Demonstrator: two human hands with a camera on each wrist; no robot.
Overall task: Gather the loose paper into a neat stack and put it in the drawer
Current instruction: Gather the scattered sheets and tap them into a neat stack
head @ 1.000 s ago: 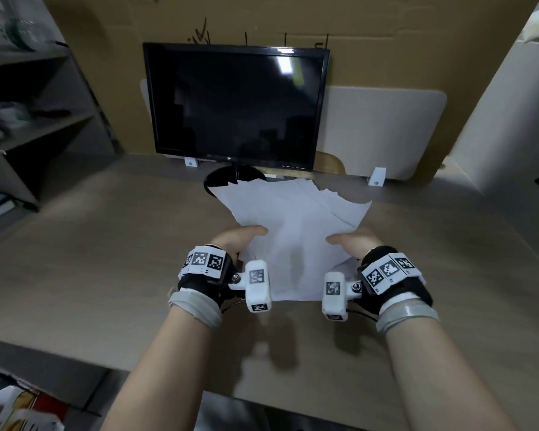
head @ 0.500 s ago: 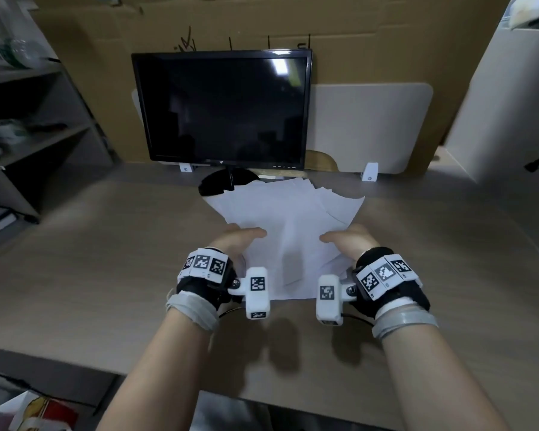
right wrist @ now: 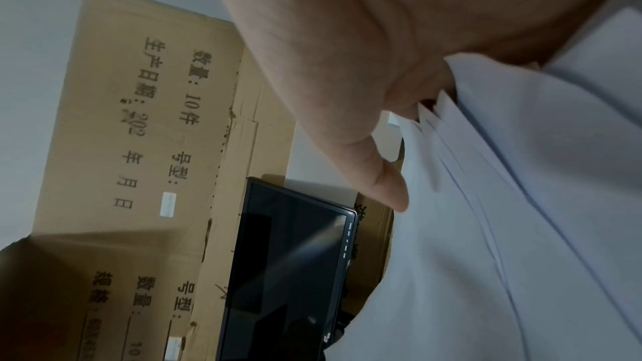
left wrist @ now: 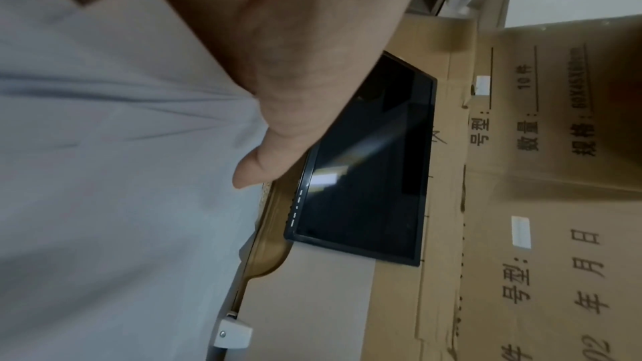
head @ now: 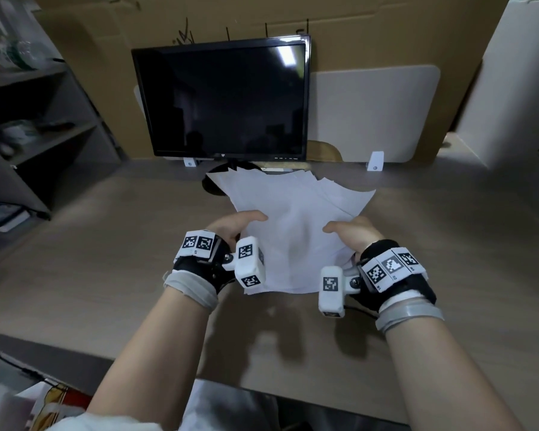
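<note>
Two hands pinching: left hand (head: 231, 227) and right hand (head: 353, 230) thumbs-on-top gripping fanned white paper sheets (head: 290, 213), raised above the brown desk (head: 91, 244), near the black monitor (head: 221, 101). Edges still uneven; squaring, then drawer (unseen) remaining.

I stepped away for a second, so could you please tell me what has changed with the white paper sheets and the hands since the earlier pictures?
Little changed. The left hand and right hand keep pinching the fanned bundle of white paper sheets at its sides, thumbs on top. The sheets are no neater; corners still splay at the far right. The black monitor and wooden desk stayed put.
</note>
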